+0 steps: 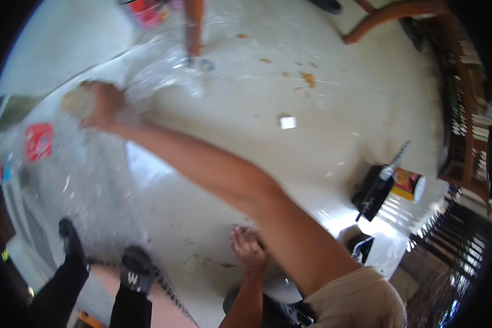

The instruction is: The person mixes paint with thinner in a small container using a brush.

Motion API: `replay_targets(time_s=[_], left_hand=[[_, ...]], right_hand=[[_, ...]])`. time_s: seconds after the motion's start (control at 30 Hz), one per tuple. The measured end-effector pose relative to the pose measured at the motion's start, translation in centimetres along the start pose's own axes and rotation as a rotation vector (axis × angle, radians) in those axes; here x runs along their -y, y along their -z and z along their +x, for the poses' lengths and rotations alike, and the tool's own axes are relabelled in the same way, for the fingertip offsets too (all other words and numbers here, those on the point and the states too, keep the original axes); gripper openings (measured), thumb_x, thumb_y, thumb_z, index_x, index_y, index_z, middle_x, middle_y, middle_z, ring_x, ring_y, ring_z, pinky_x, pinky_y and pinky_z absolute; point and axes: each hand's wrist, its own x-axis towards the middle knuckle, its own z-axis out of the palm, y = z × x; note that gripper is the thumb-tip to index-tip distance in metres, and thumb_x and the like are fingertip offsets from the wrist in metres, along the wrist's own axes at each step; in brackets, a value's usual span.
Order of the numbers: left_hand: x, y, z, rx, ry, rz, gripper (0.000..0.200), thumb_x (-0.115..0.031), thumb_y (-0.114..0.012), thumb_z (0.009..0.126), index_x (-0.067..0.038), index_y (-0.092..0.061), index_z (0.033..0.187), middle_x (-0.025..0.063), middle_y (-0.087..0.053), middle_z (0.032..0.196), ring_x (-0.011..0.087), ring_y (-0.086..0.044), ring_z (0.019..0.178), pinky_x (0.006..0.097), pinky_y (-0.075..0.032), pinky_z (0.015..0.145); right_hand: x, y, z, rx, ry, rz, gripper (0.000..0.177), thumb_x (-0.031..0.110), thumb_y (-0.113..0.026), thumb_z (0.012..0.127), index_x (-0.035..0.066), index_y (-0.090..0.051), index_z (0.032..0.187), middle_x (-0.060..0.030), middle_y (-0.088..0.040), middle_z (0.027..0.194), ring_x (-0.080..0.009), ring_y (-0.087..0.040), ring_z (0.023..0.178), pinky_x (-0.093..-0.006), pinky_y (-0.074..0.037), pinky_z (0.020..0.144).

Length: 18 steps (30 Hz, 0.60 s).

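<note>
My right arm stretches across the view to the upper left, where my right hand (105, 104) is closed around a pale, translucent round container (77, 103) with a yellowish end. Motion blur hides its exact kind. Beneath and beside that hand lies crumpled clear plastic sheeting (169, 71). A red packet (39, 142) with white marks lies below the container. Lower in the middle, my left hand (250, 249) hangs low with its fingers curled together, and I see nothing in it.
A black dustpan (373, 191) and a red-yellow can (408, 186) are at right. A small white square (287, 122) and orange crumbs (309, 79) lie on the floor. A wooden leg (193, 27) stands above. Black shoes (136, 268) of someone's feet show lower left.
</note>
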Motion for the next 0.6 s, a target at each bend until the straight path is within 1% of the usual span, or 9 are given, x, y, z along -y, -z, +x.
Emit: replay_targets(time_s=[0.03,0.1,0.13,0.33,0.37,0.43,0.5,0.57,0.6], left_hand=[[-0.3,0.4,1.0,-0.079,-0.013,0.023,0.065,-0.052,-0.056,0.092,-0.002,-0.055,0.134,0.0255,-0.048,0.147,0.0425,-0.048,0.133,0.0585,-0.039,0.104],[-0.9,1.1,2.3,-0.232,-0.042,0.061,0.062,-0.048,-0.059,0.09,-0.003,-0.055,0.133,0.0255,-0.049,0.146,0.0419,-0.05,0.132,0.0569,-0.04,0.104],[-0.7,0.3,1.9,-0.234,-0.038,0.059,0.077,-0.053,-0.058,0.091,-0.006,-0.039,0.149,0.0258,-0.042,0.151,0.043,-0.044,0.136,0.0575,-0.036,0.107],[-0.5,0.8,2.4,-0.141,0.003,0.006,0.075,-0.05,-0.061,0.09,-0.005,-0.041,0.146,0.0265,-0.043,0.15,0.0447,-0.043,0.137,0.0603,-0.036,0.105],[-0.6,0.8,2.4,-0.185,0.006,-0.001,0.073,-0.046,-0.064,0.087,-0.003,-0.045,0.143,0.0255,-0.043,0.15,0.0434,-0.044,0.137,0.0594,-0.036,0.105],[0.0,0.1,2.4,-0.271,-0.004,-0.013,0.069,-0.04,-0.069,0.082,0.0,-0.054,0.136,0.0234,-0.044,0.151,0.0409,-0.045,0.137,0.0578,-0.037,0.105],[2.2,-3.6,2.3,-0.242,0.133,-0.511,0.067,-0.034,-0.07,0.08,0.002,-0.054,0.134,0.0241,-0.043,0.152,0.0419,-0.045,0.136,0.0577,-0.036,0.105],[2.0,-2.3,3.3,-0.162,0.162,-0.5,0.065,-0.027,-0.071,0.078,0.005,-0.054,0.132,0.0256,-0.044,0.15,0.0427,-0.046,0.133,0.0566,-0.036,0.106],[0.7,-0.6,3.4,-0.201,0.131,-0.438,0.065,-0.024,-0.072,0.078,0.006,-0.053,0.132,0.0259,-0.046,0.147,0.0422,-0.046,0.133,0.0555,-0.035,0.107]], right_hand=[[2.2,2.5,-1.1,0.056,-0.051,-0.016,0.082,0.028,-0.093,0.05,0.004,-0.065,0.123,-0.0182,-0.07,0.116,-0.0324,-0.067,0.108,-0.0398,-0.053,0.096],[4.9,5.3,-3.3,0.008,-0.059,-0.011,0.083,0.029,-0.092,0.051,0.001,-0.064,0.124,-0.0198,-0.071,0.112,-0.0323,-0.069,0.105,-0.0385,-0.053,0.095],[5.4,6.1,-4.6,-0.048,-0.015,-0.039,0.085,0.027,-0.092,0.054,-0.001,-0.062,0.128,-0.021,-0.071,0.113,-0.0313,-0.069,0.105,-0.0375,-0.053,0.095],[12.8,14.6,-16.4,-0.173,0.036,-0.074,0.071,0.016,-0.091,0.064,-0.003,-0.062,0.126,-0.0153,-0.071,0.114,-0.0188,-0.069,0.102,-0.0325,-0.053,0.092],[14.2,16.2,-18.7,-0.177,0.034,-0.088,0.069,0.015,-0.091,0.065,-0.003,-0.062,0.125,-0.0146,-0.071,0.114,-0.0174,-0.068,0.101,-0.0321,-0.053,0.091],[17.1,19.5,-24.2,-0.169,-0.104,-0.062,0.068,0.018,-0.09,0.059,0.004,-0.064,0.121,-0.0141,-0.07,0.114,-0.0343,-0.067,0.102,-0.0419,-0.052,0.093],[19.9,23.4,-30.1,-0.16,-0.201,-0.095,0.067,0.017,-0.091,0.061,0.006,-0.065,0.122,-0.0124,-0.07,0.114,-0.033,-0.067,0.102,-0.0415,-0.052,0.092],[22.5,27.8,-36.0,-0.167,-0.221,-0.09,0.064,0.017,-0.09,0.064,0.007,-0.065,0.122,-0.0119,-0.07,0.116,-0.0318,-0.067,0.107,-0.0417,-0.05,0.095],[23.9,30.7,-37.6,-0.086,-0.13,-0.194,0.062,0.016,-0.09,0.065,0.004,-0.065,0.121,-0.0126,-0.07,0.115,-0.0289,-0.067,0.107,-0.04,-0.052,0.094]])
